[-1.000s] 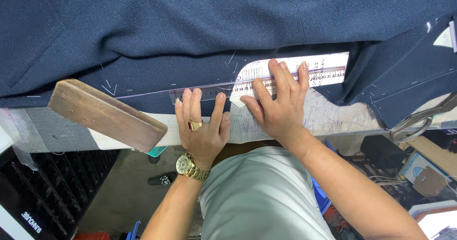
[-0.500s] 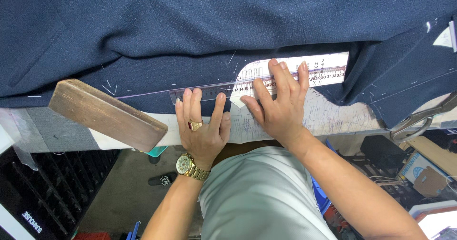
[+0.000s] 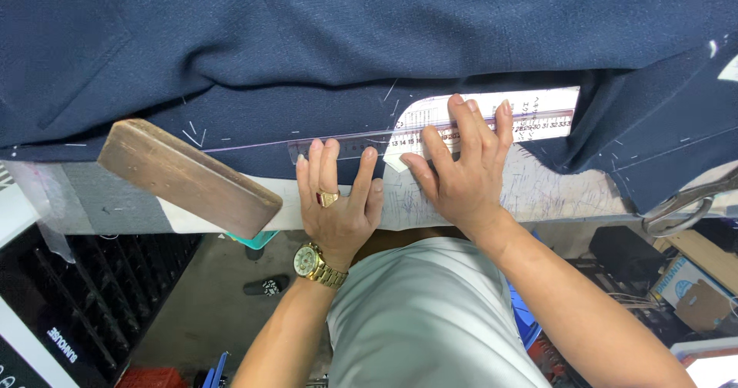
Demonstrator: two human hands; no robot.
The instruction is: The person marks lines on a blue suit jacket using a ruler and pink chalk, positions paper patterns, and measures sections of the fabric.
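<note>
Both hands lay flat on the clear ruler [image 3: 430, 130], fingers spread.
Its long axis ran left–right under them — right hand [image 3: 461, 174] probably pinning white chalk [image 3: 396, 161], left hand [image 3: 338, 199] beside.

Cardboard box [image 3: 692, 292] lower right, perhaps a white label [image 3: 729, 68] far right

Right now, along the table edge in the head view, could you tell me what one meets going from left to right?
Wooden block → left hand → right hand → scissors, with the clear ruler under both hands' fingertips on the navy fabric.
</note>
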